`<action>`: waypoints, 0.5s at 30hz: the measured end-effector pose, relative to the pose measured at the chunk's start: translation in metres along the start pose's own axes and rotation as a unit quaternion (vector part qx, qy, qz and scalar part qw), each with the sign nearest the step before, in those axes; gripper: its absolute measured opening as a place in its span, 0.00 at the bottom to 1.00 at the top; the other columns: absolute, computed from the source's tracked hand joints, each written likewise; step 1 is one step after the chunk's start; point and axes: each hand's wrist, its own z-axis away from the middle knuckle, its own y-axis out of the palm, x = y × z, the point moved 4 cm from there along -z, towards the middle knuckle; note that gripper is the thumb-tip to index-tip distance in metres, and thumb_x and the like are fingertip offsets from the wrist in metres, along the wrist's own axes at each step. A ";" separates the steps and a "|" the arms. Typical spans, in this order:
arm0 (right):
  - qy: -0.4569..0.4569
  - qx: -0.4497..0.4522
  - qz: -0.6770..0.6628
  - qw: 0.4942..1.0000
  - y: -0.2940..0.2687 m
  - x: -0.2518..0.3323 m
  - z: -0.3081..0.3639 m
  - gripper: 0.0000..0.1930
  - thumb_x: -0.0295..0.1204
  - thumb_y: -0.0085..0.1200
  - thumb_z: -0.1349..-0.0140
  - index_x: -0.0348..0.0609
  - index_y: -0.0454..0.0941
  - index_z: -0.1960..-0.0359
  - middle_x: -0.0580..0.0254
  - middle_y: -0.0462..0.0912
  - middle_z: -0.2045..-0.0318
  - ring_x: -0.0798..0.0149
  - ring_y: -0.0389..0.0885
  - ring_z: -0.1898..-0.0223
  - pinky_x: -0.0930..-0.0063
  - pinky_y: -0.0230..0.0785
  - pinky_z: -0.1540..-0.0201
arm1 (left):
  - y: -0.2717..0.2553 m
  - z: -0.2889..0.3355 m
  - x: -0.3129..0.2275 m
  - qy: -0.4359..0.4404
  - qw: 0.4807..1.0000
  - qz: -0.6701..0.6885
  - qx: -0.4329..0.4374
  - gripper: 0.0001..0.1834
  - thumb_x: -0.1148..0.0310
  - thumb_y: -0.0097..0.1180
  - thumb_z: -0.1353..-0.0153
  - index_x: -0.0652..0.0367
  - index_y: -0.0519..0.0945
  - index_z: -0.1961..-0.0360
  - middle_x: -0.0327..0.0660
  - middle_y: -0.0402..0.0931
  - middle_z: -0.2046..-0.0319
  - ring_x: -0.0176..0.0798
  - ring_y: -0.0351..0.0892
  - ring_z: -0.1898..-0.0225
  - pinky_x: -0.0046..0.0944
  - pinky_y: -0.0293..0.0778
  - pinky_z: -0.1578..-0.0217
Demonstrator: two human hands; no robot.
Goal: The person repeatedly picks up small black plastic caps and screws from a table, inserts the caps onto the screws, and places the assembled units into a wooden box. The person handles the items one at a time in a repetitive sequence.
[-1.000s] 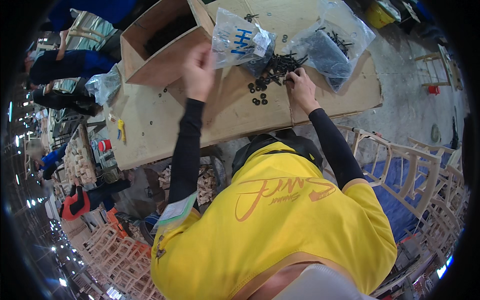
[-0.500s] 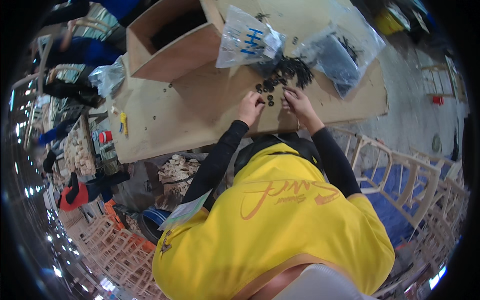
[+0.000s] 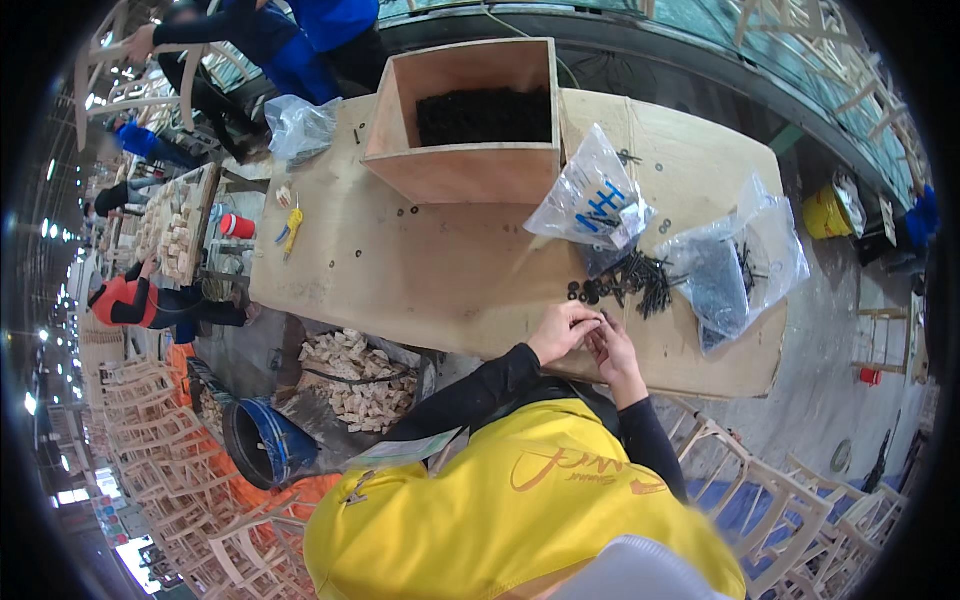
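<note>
My left hand [image 3: 563, 332] and my right hand [image 3: 615, 355] meet over the table's near edge, fingertips pinched together. What they pinch is too small and covered to make out. Just beyond them lies a pile of black bolts [image 3: 648, 284], with black washers [image 3: 590, 290] at its left side. Behind the pile, a clear plastic bag with blue marks [image 3: 592, 195] holds dark small parts. To the right lies a second clear bag [image 3: 728, 290] with dark contents and loose bolts at its mouth.
A wooden box [image 3: 460, 178] of black small parts stands on the far side of the table [image 3: 430, 270]. A yellow-handled tool [image 3: 290, 232] and another plastic bag [image 3: 300, 128] lie leftward. Wood offcuts [image 3: 358, 380], a blue bin [image 3: 280, 442] and chair frames [image 3: 780, 505] surround me.
My hands, apart over the washers before, have come together nearer my body. The view has shifted, so the table sits lower and shows more of its far side.
</note>
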 end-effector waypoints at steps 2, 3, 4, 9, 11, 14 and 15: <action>0.016 -0.016 -0.049 0.999 0.005 0.000 0.003 0.20 0.32 0.52 0.27 0.49 0.66 0.36 0.68 0.82 0.58 0.72 0.83 0.61 0.77 0.79 0.61 | -0.004 -0.003 -0.007 0.028 0.997 -0.066 -0.001 0.10 0.68 0.62 0.37 0.57 0.87 0.56 0.45 0.81 0.69 0.43 0.81 0.69 0.38 0.74 0.66; 0.027 -0.015 -0.056 0.998 0.005 -0.002 0.001 0.16 0.32 0.52 0.27 0.51 0.69 0.39 0.69 0.82 0.57 0.71 0.83 0.60 0.77 0.78 0.59 | -0.005 -0.002 -0.007 0.023 0.997 -0.072 0.004 0.10 0.68 0.61 0.37 0.56 0.87 0.56 0.45 0.80 0.69 0.45 0.81 0.69 0.39 0.74 0.67; 0.035 -0.017 -0.062 0.997 0.004 -0.003 -0.001 0.16 0.32 0.52 0.27 0.51 0.70 0.40 0.69 0.82 0.57 0.71 0.83 0.59 0.77 0.78 0.59 | -0.007 -0.002 -0.008 0.019 0.997 -0.079 0.008 0.10 0.67 0.61 0.37 0.55 0.87 0.56 0.46 0.80 0.69 0.46 0.80 0.69 0.40 0.74 0.67; 0.078 -0.024 -0.067 0.994 0.014 -0.005 0.000 0.09 0.33 0.48 0.25 0.55 0.74 0.47 0.74 0.82 0.58 0.74 0.81 0.58 0.79 0.76 0.55 | -0.018 -0.009 -0.006 -0.012 0.998 -0.054 -0.005 0.10 0.68 0.62 0.38 0.57 0.87 0.56 0.45 0.80 0.69 0.44 0.79 0.71 0.39 0.74 0.68; 0.097 -0.038 -0.080 0.991 0.016 -0.006 -0.003 0.09 0.34 0.46 0.24 0.54 0.74 0.47 0.73 0.82 0.59 0.73 0.80 0.57 0.79 0.75 0.54 | -0.020 -0.013 -0.007 -0.034 0.999 -0.022 -0.010 0.10 0.68 0.62 0.38 0.57 0.87 0.57 0.44 0.81 0.69 0.44 0.80 0.70 0.38 0.74 0.67; 0.134 -0.053 -0.115 0.983 0.006 -0.015 -0.010 0.13 0.33 0.48 0.25 0.52 0.73 0.43 0.72 0.81 0.55 0.73 0.81 0.55 0.78 0.76 0.52 | -0.024 -0.018 -0.004 -0.030 0.999 0.000 -0.016 0.12 0.69 0.62 0.37 0.56 0.85 0.53 0.44 0.81 0.66 0.42 0.82 0.68 0.37 0.76 0.66; 0.134 -0.047 -0.121 0.982 0.005 -0.016 -0.011 0.13 0.34 0.48 0.25 0.52 0.73 0.42 0.72 0.81 0.54 0.73 0.80 0.54 0.77 0.76 0.51 | -0.025 -0.021 -0.007 -0.027 0.999 0.004 -0.022 0.13 0.69 0.61 0.37 0.56 0.84 0.52 0.44 0.81 0.65 0.43 0.82 0.67 0.37 0.76 0.65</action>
